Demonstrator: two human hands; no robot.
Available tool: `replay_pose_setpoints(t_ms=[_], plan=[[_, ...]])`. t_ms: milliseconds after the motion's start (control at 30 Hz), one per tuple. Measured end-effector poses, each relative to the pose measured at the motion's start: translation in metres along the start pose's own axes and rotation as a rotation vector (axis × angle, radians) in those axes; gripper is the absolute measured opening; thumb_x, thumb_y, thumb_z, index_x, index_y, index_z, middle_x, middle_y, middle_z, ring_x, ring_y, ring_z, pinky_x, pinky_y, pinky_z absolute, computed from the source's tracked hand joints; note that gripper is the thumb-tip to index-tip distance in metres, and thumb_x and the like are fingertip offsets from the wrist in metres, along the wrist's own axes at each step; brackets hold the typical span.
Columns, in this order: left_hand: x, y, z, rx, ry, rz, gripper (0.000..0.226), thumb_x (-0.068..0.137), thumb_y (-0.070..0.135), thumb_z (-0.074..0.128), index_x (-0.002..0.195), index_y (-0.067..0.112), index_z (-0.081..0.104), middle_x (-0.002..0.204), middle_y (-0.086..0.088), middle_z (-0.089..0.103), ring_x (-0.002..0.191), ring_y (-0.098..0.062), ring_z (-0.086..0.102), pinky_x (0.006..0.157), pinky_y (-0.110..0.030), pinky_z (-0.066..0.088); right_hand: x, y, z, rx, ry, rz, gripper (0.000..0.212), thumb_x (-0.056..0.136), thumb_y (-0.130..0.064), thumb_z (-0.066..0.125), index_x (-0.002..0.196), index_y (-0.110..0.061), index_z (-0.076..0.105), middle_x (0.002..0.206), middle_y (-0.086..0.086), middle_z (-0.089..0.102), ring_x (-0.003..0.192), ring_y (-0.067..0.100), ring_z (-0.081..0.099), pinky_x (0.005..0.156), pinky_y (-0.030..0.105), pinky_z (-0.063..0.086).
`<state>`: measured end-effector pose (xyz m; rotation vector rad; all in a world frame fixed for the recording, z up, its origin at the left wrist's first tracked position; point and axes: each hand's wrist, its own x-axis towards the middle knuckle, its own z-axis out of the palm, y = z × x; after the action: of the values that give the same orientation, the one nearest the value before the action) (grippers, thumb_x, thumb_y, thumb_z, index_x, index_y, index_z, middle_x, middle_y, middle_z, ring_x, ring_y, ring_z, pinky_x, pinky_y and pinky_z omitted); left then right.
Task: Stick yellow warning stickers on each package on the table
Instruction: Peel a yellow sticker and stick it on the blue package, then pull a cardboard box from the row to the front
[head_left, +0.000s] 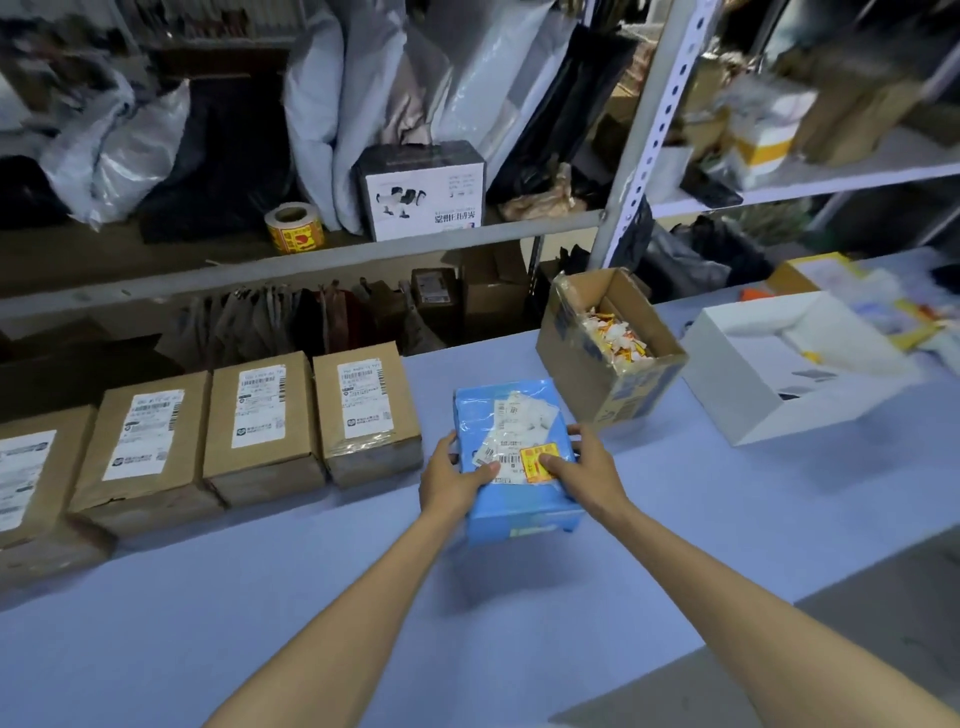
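Both hands hold a blue package (511, 499) over the middle of the blue table (701, 519), a little nearer the far edge than the near one; whether its underside touches the tabletop cannot be told. The left hand (454, 480) grips the package's left edge, fingers curled under the side and thumb lying on top against a crumpled white label (511, 423). The right hand (587, 473) grips the right edge the same way, its thumb pressed flat on a yellow sticker (535, 457) that sits on the package's top face, just beside the label's near right corner; so both hands are closed around the one package. To the left, a row of four brown boxes (260, 421) stands side by side along the table's far edge, touching or nearly so, each with a white shipping label on top; the nearest of them is just beside the left hand. Behind the package and to its right sits an open carton (582, 364) holding a heap of white and yellow paper scraps, and further right an open white box (737, 410). On the shelf (363, 249) behind the table a roll of yellow stickers (293, 228) stands beside a black and white box (423, 195), among grey and black mailing bags.
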<state>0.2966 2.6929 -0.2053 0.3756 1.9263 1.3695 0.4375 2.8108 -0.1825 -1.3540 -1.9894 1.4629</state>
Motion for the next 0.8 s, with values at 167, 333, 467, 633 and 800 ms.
replay_pose_setpoints(t_ms=[167, 333, 467, 633, 800], plan=[[0.042, 0.030, -0.001, -0.039, -0.022, 0.000, 0.073, 0.075, 0.012, 0.080, 0.138, 0.024, 0.044, 0.120, -0.003, 0.058, 0.108, -0.021, 0.058, 0.095, -0.043, 0.051, 0.054, -0.021, -0.002, 0.092, -0.072, -0.037, 0.051, 0.086, -0.015, 0.069, 0.132, -0.016, 0.048, 0.114, 0.002, 0.059, 0.089, 0.010, 0.058, 0.064, 0.013, 0.046], [0.083, 0.047, -0.010, -0.011, -0.021, -0.005, 0.073, 0.076, 0.001, 0.076, 0.139, 0.020, 0.044, 0.116, -0.003, 0.056, 0.110, -0.018, 0.053, 0.095, -0.037, 0.048, 0.116, -0.027, 0.008, 0.070, -0.233, -0.003, 0.069, 0.083, -0.008, 0.072, 0.142, -0.020, 0.039, 0.126, 0.004, 0.056, 0.104, 0.017, 0.058, 0.080, 0.030, 0.051], [0.123, 0.051, -0.011, 0.020, 0.040, -0.037, 0.066, 0.076, -0.002, 0.075, 0.135, 0.013, 0.048, 0.121, -0.004, 0.059, 0.108, -0.018, 0.055, 0.096, -0.038, 0.049, 0.157, -0.029, 0.022, 0.101, -0.306, 0.035, 0.072, 0.084, -0.007, 0.070, 0.145, -0.022, 0.033, 0.127, 0.002, 0.052, 0.098, 0.010, 0.059, 0.071, 0.020, 0.053], [0.160, 0.050, -0.003, 0.055, 0.067, -0.060, 0.065, 0.079, 0.001, 0.074, 0.136, 0.014, 0.047, 0.120, 0.002, 0.058, 0.106, -0.013, 0.052, 0.093, -0.035, 0.049, 0.188, -0.020, 0.035, 0.154, -0.266, 0.070, 0.070, 0.084, -0.002, 0.068, 0.144, -0.021, 0.036, 0.124, -0.001, 0.053, 0.106, 0.013, 0.056, 0.069, 0.016, 0.050], [0.174, 0.030, 0.011, 0.095, 0.087, -0.104, 0.065, 0.082, 0.004, 0.071, 0.139, 0.019, 0.044, 0.130, -0.002, 0.058, 0.115, -0.016, 0.054, 0.095, -0.035, 0.048, 0.199, -0.003, 0.038, 0.196, -0.223, 0.099, 0.069, 0.083, 0.003, 0.067, 0.141, -0.026, 0.042, 0.120, 0.000, 0.060, 0.111, 0.022, 0.060, 0.082, 0.031, 0.054]])
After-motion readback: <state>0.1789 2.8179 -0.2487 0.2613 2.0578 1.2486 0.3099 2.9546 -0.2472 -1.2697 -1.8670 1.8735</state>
